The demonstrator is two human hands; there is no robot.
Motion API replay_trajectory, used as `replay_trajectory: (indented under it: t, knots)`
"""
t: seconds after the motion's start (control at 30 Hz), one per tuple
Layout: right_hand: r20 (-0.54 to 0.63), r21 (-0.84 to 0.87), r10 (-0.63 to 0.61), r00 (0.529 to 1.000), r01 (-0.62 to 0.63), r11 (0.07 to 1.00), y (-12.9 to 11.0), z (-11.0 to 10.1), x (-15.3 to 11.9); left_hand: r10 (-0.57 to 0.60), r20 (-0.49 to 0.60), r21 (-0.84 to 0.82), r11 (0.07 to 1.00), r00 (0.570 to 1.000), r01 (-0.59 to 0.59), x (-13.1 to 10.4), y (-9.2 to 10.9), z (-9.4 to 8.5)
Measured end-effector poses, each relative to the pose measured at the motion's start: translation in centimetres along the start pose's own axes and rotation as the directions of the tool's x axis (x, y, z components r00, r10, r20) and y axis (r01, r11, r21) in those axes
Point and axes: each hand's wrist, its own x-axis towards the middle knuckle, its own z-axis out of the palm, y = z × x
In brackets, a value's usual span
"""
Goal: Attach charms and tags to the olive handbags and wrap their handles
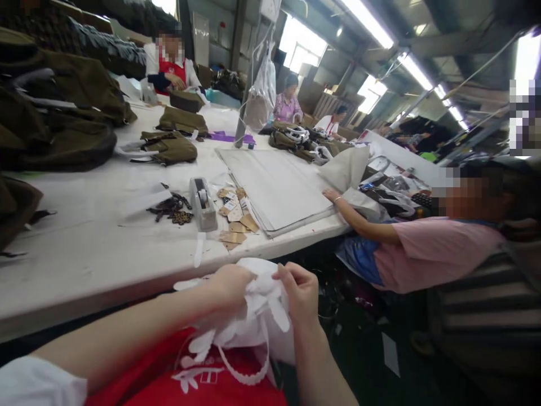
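Note:
At the table's front edge, a bundle of thin white material [270, 332] hangs in front of my red apron [169, 372]. It has rounded strips and a scalloped loop; its exact kind I cannot make out. My right hand [302, 290] pinches its upper right edge between thumb and bent fingers. On the other side, my left hand [232, 290] is closed on the material, slightly blurred, with its fingertips hidden in the folds. A white strip [199, 249] lies on the table edge just beyond my left hand.
On the white table [84, 225] stand a tape dispenser [203, 206], brown tags [239, 217], dark straps [171, 206], a stack of white sheets [279, 189] and olive bags [169, 146]. A co-worker in pink [439, 248] reaches onto the table at right. A metal post [249, 84] rises behind.

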Motion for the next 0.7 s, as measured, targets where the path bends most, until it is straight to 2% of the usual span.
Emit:
replay_trajectory:
  t: [0.1, 0.17, 0.23, 0.33, 0.43, 0.53, 0.6, 0.67, 0.7]
  knots:
    - [-0.024, 0.077, -0.078, 0.997, 0.080, 0.994, -4.3, 1.9, 2.4, 0.038, -0.055, 0.072, 0.997, 0.998, -0.034, -2.5, 0.4, -6.6]
    - [-0.025, 0.125, -0.042, 0.999, 0.045, 0.991, -6.6, 3.3, 4.0, 0.009, -0.080, 0.096, 0.995, 0.997, -0.002, -4.4, 0.6, -10.4]
    - [-0.001, 0.198, 0.043, 0.999, -0.042, 0.979, -8.5, 4.5, 5.9, -0.050, -0.089, 0.094, 0.994, 0.995, 0.058, -6.0, 0.3, -13.3]
    - [0.087, 0.346, 0.118, 0.989, -0.141, 0.928, -11.3, 6.4, 9.7, -0.075, -0.098, -0.009, 0.997, 0.992, 0.075, -7.6, -1.2, -16.2]
    - [0.159, 0.435, 0.109, 0.981, -0.168, 0.884, -13.8, 7.9, 13.6, -0.124, -0.138, -0.129, 0.986, 0.983, 0.107, -8.6, -3.0, -18.8]
    - [0.193, 0.483, 0.125, 0.973, -0.205, 0.851, -14.9, 9.0, 16.7, -0.198, -0.147, -0.271, 0.950, 0.969, 0.153, -10.4, -4.4, -22.3]
    - [0.205, 0.517, 0.163, 0.965, -0.248, 0.819, -14.6, 9.7, 17.9, -0.309, -0.139, -0.412, 0.882, 0.941, 0.229, -12.3, -5.3, -24.7]
    - [0.206, 0.543, 0.217, 0.954, -0.296, 0.786, -13.8, 10.1, 18.4, -0.439, -0.155, -0.506, 0.805, 0.885, 0.310, -14.2, -6.7, -26.6]
    - [0.206, 0.550, 0.244, 0.948, -0.319, 0.772, -13.2, 10.3, 18.5, -0.490, -0.209, -0.515, 0.791, 0.847, 0.331, -14.9, -7.7, -27.4]
